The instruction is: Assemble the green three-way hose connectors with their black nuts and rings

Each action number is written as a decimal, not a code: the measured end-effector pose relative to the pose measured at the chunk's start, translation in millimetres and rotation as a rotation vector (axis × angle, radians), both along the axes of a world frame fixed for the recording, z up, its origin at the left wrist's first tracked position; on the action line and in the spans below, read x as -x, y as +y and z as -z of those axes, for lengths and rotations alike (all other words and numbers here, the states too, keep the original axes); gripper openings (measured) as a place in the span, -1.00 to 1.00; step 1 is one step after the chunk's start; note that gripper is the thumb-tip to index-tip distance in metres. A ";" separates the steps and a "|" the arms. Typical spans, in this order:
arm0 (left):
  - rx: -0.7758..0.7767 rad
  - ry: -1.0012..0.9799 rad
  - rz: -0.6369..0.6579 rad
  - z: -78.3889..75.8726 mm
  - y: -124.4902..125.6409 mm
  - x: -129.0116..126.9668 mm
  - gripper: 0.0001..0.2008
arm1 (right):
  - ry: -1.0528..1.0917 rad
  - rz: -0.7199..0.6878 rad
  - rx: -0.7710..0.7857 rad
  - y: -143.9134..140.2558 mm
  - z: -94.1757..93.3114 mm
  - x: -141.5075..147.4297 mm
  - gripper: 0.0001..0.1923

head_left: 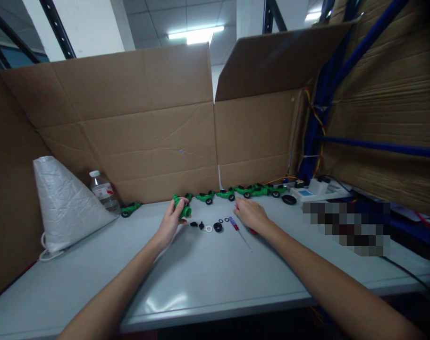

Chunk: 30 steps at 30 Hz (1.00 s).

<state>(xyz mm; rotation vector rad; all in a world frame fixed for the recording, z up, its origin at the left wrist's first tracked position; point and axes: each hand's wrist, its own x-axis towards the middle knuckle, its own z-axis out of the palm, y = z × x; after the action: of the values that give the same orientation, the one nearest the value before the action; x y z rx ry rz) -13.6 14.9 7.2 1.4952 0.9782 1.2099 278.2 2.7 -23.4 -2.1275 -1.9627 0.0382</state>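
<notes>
My left hand (171, 219) grips a green plastic part (182, 208) just above the grey table (200, 278), near its far side. My right hand (250, 215) rests on the table to the right, closed over something red (252, 231) that barely shows under the palm. Between the two hands lie small black pieces (197, 225), a white ring (208, 228), a black wheel (218, 227) and a thin screwdriver (239, 230).
A row of green toy cars (246, 191) stands along the cardboard wall (147, 137). A white sack (64, 208) and a plastic bottle (102, 191) stand at the left. A white device (316, 189) and cables sit at the right.
</notes>
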 end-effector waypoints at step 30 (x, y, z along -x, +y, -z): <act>-0.009 0.152 0.009 -9.7 -6.2 -2.2 -0.37 | -0.067 -0.083 -0.216 -4.1 -7.3 9.0 -0.75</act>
<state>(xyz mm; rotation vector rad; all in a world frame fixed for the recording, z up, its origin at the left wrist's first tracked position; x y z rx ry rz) -11.5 8.8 16.9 1.6154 1.0668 1.1079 269.2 -1.4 -16.2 -1.9340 -1.9905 -0.2223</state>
